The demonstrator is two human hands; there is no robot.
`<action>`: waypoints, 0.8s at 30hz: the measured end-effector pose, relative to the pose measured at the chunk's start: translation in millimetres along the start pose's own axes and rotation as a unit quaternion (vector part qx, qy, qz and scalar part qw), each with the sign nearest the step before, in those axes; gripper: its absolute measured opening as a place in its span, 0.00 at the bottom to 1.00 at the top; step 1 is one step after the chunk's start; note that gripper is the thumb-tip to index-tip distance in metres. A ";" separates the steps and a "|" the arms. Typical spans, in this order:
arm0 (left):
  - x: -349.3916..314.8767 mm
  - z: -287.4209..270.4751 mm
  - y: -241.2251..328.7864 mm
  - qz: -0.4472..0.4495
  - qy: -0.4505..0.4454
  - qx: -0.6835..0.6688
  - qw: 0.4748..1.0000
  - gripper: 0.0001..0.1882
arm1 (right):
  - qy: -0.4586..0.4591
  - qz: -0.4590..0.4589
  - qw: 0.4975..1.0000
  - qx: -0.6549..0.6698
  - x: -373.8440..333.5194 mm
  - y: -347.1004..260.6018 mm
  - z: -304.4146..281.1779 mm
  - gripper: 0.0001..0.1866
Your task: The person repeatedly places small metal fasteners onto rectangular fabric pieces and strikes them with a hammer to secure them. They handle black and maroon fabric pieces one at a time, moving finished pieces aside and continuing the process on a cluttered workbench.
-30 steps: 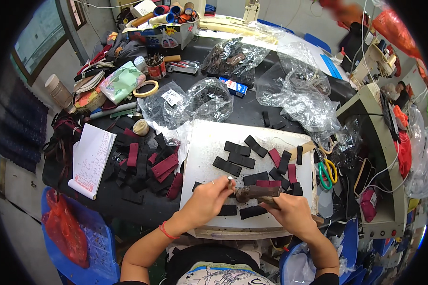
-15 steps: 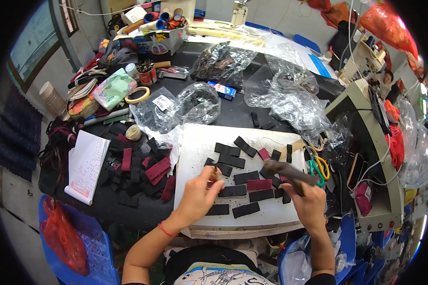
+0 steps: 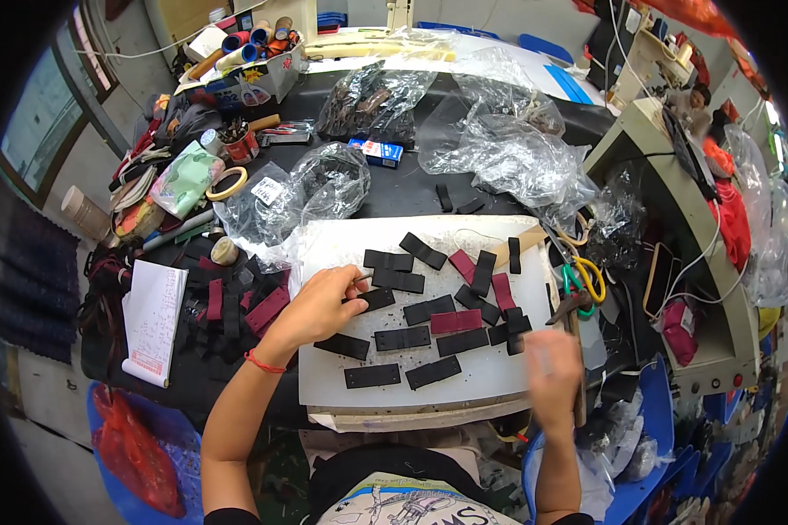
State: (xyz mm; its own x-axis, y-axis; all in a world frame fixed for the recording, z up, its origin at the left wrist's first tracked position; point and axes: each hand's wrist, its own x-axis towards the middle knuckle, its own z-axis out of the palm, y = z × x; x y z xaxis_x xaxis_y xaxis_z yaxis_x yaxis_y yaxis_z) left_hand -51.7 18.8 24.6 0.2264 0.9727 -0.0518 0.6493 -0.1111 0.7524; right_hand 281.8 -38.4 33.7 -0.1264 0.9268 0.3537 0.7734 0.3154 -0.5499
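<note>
My left hand (image 3: 324, 302) is closed over the left part of a white board (image 3: 333, 389), a slim metal punch (image 3: 364, 276) poking out between thumb and fingers. Just beside the fingertips lies a black fabric strip (image 3: 377, 300). Several more black strips and a few maroon ones (image 3: 456, 321) are spread over the board, some with small holes. At the board's right edge, my right hand (image 3: 553, 372) is smeared by motion, its fingers unclear. Next to it, a hammer (image 3: 569, 308) has its dark head by the scissors and its handle pointing toward me.
Yellow- and green-handled scissors (image 3: 594, 278) lie right of the board. Left are a pile of strips (image 3: 231, 315), a notepad (image 3: 153, 319) and a tape roll (image 3: 227, 184). Clear plastic bags (image 3: 508, 157) and a small blue box (image 3: 376, 152) sit behind. A beige machine cabinet (image 3: 718, 324) stands at right.
The hammer has gone from over the strips to the board's right edge, my right hand moving right with it. My left hand has shifted left and up, and the view has moved slightly.
</note>
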 end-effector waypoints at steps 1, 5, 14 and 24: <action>-3.3 -4.1 -0.1 -0.007 -0.006 0.003 1.000 0.14 | -0.060 -0.087 0.993 0.049 -1.9 -18.3 15.1 0.09; -17.1 -25.5 26.5 -0.066 -0.001 -0.055 0.996 0.10 | -0.185 -0.205 0.958 0.080 2.5 -52.0 44.2 0.13; -61.7 -8.8 7.8 -0.006 -0.037 0.035 0.999 0.10 | -0.201 -0.197 0.953 0.110 32.4 -65.0 51.4 0.14; -82.4 29.7 26.5 0.069 -0.025 0.047 0.996 0.11 | -0.221 -0.144 0.965 -0.011 49.7 -74.6 75.7 0.15</action>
State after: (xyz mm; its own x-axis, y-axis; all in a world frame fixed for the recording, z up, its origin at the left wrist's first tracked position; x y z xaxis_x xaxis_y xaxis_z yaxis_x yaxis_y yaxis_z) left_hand -31.6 -70.4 29.3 0.3530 0.9356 0.0130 0.6741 -0.2639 0.6898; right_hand 170.9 -0.4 35.0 -0.5863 0.7997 0.1290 0.6790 0.5720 -0.4602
